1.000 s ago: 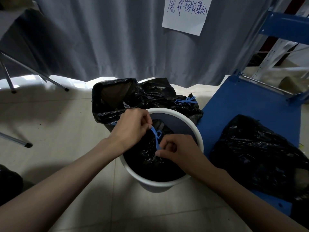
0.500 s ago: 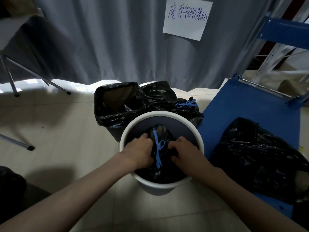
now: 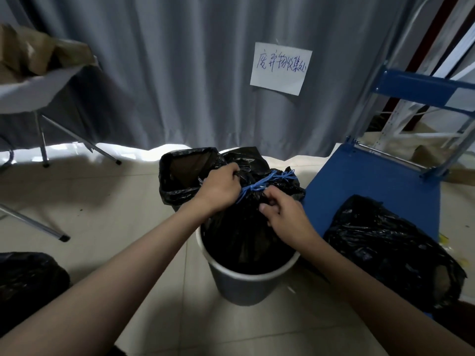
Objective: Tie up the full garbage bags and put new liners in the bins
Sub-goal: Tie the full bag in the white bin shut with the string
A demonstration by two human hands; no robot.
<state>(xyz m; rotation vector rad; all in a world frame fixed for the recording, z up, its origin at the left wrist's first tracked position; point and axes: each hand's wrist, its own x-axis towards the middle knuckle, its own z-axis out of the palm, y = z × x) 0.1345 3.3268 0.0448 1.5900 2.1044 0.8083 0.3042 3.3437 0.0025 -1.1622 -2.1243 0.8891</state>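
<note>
2 hands up since 0.5 s ago: left hand and right hand, fingers curled, gripping tied black bag at blue drawstring. Now half-lifted above white bin. New liner next.

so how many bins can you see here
2: a white bin in front holding the tied bag, and a dark lined bin behind it, partly hidden. Others may be out of view.

Garbage bag: glossy crinkled black plastic. Bin: smooth, probably plastic. Curtain: matt cloth.
</note>
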